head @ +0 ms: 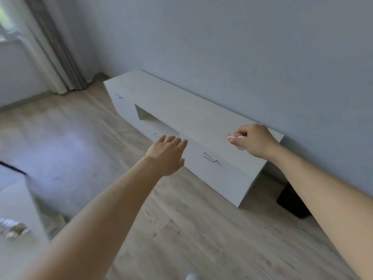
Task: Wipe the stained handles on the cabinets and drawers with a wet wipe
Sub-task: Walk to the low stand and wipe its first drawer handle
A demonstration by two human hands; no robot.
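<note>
Right hand (252, 141) grip clamped on wet wipe (236, 136); left hand (167, 154) fingers straight, apart, holding nothing.

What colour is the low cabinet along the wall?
White, or very pale grey, low cabinet; seen in the head view.

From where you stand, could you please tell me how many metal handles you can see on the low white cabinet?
3: one by the left end, one mid-front, partly hidden by the left hand, one right.
</note>
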